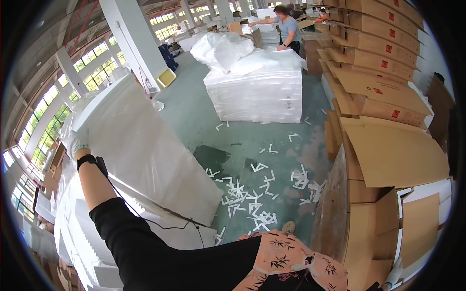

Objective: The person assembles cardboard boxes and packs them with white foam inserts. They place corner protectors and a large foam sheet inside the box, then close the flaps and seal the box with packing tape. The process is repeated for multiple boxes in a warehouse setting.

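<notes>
My left arm [97, 182], in a black sleeve with a black band at the wrist, reaches out to the left. At its end my gloved left hand [79, 144] is at the upper edge of a large stack wrapped in white film [141, 140]. Its fingers are too small and hidden to read. At the lower right rim, what looks like my gloved right hand [394, 274] is beside an open cardboard box [371, 228] with white sheets in it. Most of that hand is cut off, and its fingers do not show clearly.
White L-shaped strips [262, 220] litter the green floor [189, 111]. Ahead stands a wrapped white stack [255, 94] with crumpled film [221, 51] on top. Behind it another person [289, 31] stretches out an arm. Flat cardboard boxes [378, 60] rise at right. A thin black cable [165, 227] hangs by the left stack.
</notes>
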The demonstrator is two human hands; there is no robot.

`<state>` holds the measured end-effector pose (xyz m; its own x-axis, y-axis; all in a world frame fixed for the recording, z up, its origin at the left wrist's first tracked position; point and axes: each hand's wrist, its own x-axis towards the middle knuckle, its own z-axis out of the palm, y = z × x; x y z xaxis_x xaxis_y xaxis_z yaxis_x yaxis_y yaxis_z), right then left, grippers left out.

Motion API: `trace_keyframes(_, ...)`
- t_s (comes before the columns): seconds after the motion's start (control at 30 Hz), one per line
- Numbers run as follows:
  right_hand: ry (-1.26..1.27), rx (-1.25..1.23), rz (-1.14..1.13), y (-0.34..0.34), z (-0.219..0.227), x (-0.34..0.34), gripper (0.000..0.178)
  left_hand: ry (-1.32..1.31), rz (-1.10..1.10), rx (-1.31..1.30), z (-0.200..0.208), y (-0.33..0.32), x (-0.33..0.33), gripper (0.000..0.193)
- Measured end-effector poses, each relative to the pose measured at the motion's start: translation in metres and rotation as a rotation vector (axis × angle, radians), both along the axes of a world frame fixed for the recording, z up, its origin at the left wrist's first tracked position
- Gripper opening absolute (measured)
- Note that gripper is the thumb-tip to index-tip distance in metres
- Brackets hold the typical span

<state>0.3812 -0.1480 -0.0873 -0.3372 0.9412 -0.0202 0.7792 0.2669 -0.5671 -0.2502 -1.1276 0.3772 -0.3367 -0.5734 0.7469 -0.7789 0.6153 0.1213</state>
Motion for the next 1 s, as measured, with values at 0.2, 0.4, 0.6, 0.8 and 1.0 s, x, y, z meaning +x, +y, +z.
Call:
trace_keyframes(0.2,0.054,-0.036,0.031,0.008,-0.007,0.0,0.063,-0.121,-0.027,-0.139,-0.016,0.015,-0.009,0.037)
trace_keyframes(0.4,0.009,0.109,0.01,0.0,-0.01,-0.005,0.056,-0.046,-0.465,-0.677,-0.018,0.074,-0.021,0.026)
trace_keyframes(0.6,-0.14,0.33,-0.108,-0.043,0.043,-0.049,0.051,0.333,-1.477,-0.833,-0.053,0.276,0.004,0.036)
trace_keyframes(0.8,0.604,0.117,-0.007,-0.14,0.065,-0.133,0.057,0.591,-2.056,-0.878,-0.12,0.489,0.083,0.044)
trace_keyframes(1.0,1.677,-0.87,0.42,-0.246,0.15,-0.218,0.09,0.499,-3.089,-0.612,-0.181,0.6,0.205,0.032)
